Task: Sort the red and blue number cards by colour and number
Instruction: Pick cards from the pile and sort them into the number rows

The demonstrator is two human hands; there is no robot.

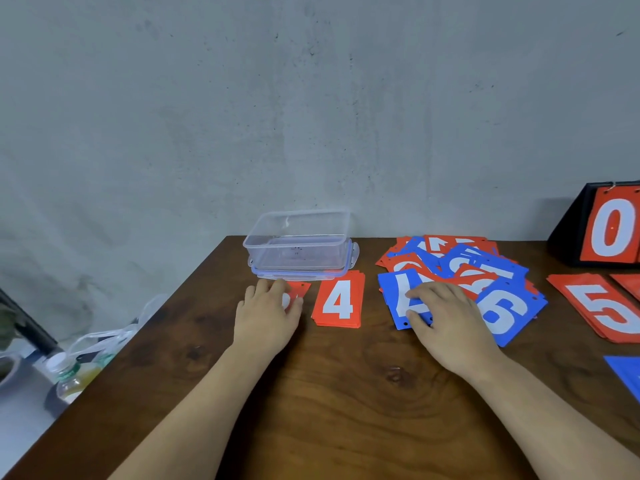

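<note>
Your left hand (268, 313) is lying flat, grasping nothing, on a red card (300, 289) just left of the red 4 stack (339, 301), probably settling it. Your right hand (446, 320), also released, is pressing the blue 4 card (389, 289) right of that stack, likely to slide it out.

- Red card stack (337, 301), just right of the left hand (268, 306): white "4".
- Blue card (507, 311), just right of the right hand (446, 320): white "6".
- Red pile (602, 310), further right: white "5".
- Hanging red card (613, 226) on black stand (571, 233), behind that pile: white "0".
</note>
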